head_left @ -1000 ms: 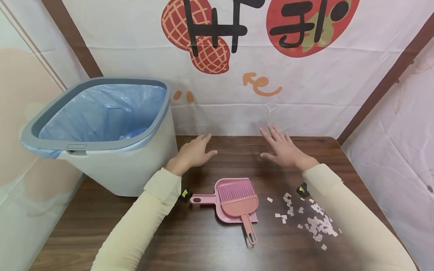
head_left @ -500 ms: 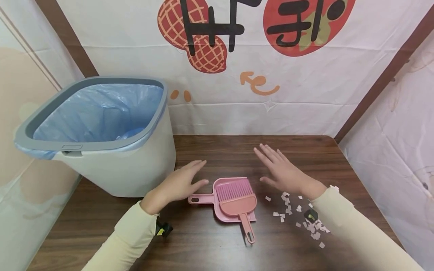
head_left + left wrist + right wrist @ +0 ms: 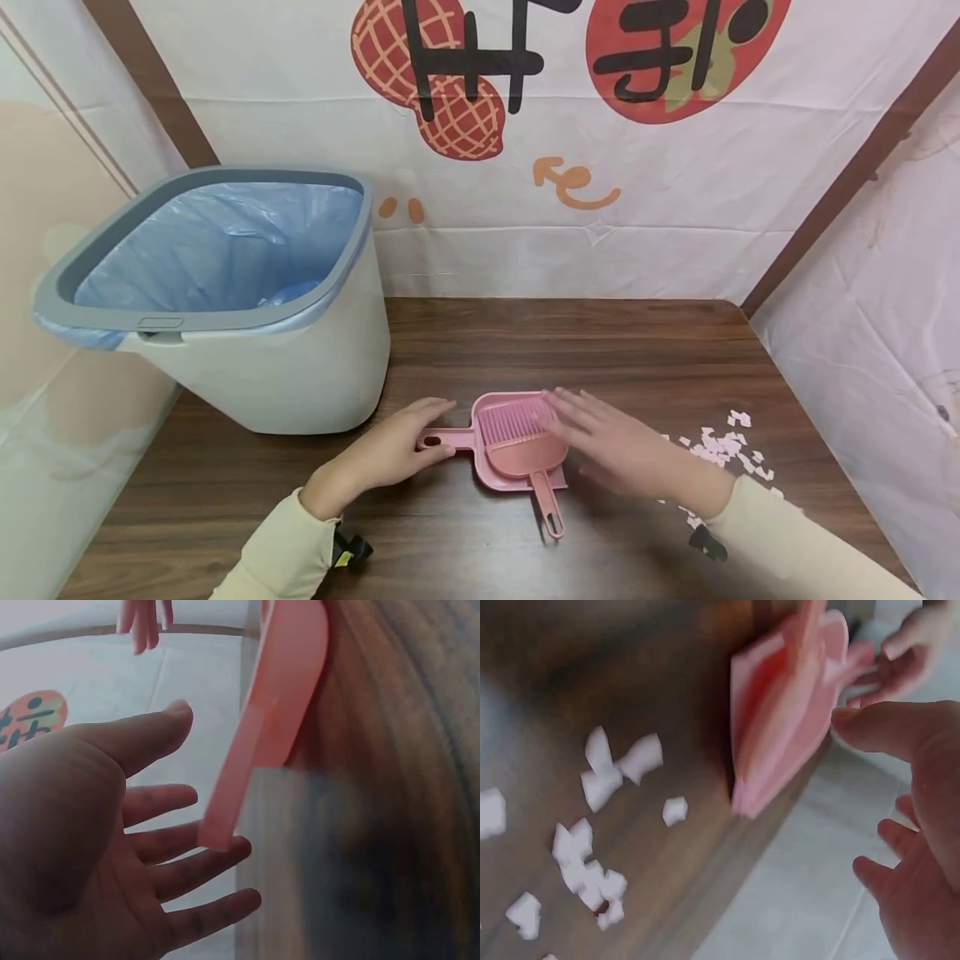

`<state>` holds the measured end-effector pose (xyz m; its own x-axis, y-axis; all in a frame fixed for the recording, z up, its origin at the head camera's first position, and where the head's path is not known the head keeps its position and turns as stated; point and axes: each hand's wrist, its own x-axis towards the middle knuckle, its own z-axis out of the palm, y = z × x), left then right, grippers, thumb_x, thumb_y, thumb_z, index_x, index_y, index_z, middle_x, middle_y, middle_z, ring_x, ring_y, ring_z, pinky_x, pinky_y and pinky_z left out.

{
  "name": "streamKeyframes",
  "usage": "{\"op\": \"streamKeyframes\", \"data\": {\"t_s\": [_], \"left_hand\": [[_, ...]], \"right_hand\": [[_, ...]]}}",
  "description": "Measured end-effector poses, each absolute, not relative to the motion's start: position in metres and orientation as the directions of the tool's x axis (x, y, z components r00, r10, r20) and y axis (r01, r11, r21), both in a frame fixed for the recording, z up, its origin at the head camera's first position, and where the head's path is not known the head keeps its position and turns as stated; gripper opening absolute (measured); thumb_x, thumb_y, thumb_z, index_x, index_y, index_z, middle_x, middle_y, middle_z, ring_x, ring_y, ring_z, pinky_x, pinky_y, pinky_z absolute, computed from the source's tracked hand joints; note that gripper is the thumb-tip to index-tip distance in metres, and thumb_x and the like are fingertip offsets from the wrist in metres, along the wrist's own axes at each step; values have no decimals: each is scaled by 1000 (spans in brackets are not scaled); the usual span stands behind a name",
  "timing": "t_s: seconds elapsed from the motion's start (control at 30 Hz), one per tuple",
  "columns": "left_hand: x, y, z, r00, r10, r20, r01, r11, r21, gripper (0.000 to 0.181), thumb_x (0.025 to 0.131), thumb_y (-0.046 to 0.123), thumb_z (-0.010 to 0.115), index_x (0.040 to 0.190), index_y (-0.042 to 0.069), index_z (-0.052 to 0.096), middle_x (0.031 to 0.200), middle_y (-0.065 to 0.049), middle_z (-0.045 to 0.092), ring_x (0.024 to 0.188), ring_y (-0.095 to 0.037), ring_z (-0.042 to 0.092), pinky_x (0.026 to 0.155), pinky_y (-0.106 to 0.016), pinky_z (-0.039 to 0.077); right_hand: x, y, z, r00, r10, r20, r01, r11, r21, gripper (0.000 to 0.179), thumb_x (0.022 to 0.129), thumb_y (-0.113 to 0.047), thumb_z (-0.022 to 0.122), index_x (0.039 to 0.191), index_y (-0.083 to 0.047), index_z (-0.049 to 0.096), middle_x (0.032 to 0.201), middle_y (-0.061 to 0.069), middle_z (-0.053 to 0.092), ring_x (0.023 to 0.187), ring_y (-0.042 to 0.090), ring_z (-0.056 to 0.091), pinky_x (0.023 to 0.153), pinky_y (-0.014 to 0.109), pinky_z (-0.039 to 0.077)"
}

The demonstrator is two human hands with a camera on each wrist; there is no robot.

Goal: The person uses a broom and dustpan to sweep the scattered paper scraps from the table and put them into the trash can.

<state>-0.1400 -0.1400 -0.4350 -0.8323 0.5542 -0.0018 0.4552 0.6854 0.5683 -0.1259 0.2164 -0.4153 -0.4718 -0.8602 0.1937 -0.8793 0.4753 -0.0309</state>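
Note:
A pink dustpan (image 3: 488, 476) lies on the brown table, its handle pointing left. On top of it rests a small hand brush (image 3: 528, 454) with pink bristles, its handle toward the front. My left hand (image 3: 381, 452) is around the dustpan's handle end with fingers spread; in the left wrist view the fingers (image 3: 199, 874) are extended near the handle (image 3: 231, 784). My right hand (image 3: 626, 450) is over the right edge of the dustpan and brush, blurred, its fingers stretched out. The right wrist view shows this hand's thumb and fingers apart, holding nothing.
A grey-white bin (image 3: 322, 367) with a blue liner stands at the table's back left. Small white paper scraps (image 3: 723, 446) lie scattered at the right, partly hidden by the right forearm. A printed cloth (image 3: 487, 250) hangs behind the table (image 3: 600, 333).
Both hands have come back from the far edge of the table toward the dustpan and brush. The left hand is now at the dustpan handle, the right over the brush. Dustpan and brush stay put.

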Motion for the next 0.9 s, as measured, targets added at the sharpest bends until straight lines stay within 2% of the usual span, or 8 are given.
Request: {"op": "streamKeyframes", "data": {"t_s": [0.17,0.3,0.5,0.63,0.77,0.9], "left_hand": [[-136,-138,-447,-825,565,25,464,650,601,60,96,25,73,145,-1,51,145,-21,53,136,-38,49,111,-54,39],[-134,-135,-455,-825,564,24,454,636,624,59,97,24,71,146,-1,50,145,-21,53,136,-38,49,111,-53,39],[-133,-131,-460,-832,553,49,456,630,629,56,99,26,70,146,1,51,144,-18,56,135,-35,51,111,-51,40],[-134,-129,-462,-829,554,82,473,615,630,49,98,17,69,142,0,56,139,-16,60,131,-32,55,108,-49,43],[-134,-128,-463,-816,567,113,501,594,630,39,98,7,66,136,-1,61,131,-14,66,126,-30,59,106,-48,45],[-134,-128,-464,-819,563,109,493,594,636,36,99,5,64,134,-1,63,128,-12,67,124,-29,61,105,-48,46]], "right_hand": [[-106,208,-431,-370,-917,152,-925,379,37,87,75,-10,82,153,-14,44,156,20,42,141,39,43,111,52,39],[-94,201,-441,-326,-938,121,-941,334,52,84,78,-8,78,155,-19,44,156,16,44,143,32,44,111,46,41],[-88,196,-448,-318,-940,122,-943,327,64,75,83,-7,75,152,-22,49,152,12,50,141,27,47,110,42,42],[-87,193,-451,-311,-939,145,-947,320,41,69,87,-5,70,151,-20,50,150,10,53,139,27,49,109,41,43],[-85,192,-457,-322,-934,154,-944,328,19,72,87,-3,66,155,-17,45,151,10,53,139,27,49,109,41,44],[-86,190,-463,-308,-932,189,-947,320,32,62,94,-14,68,152,-14,48,148,7,55,138,26,50,108,39,44]]}}
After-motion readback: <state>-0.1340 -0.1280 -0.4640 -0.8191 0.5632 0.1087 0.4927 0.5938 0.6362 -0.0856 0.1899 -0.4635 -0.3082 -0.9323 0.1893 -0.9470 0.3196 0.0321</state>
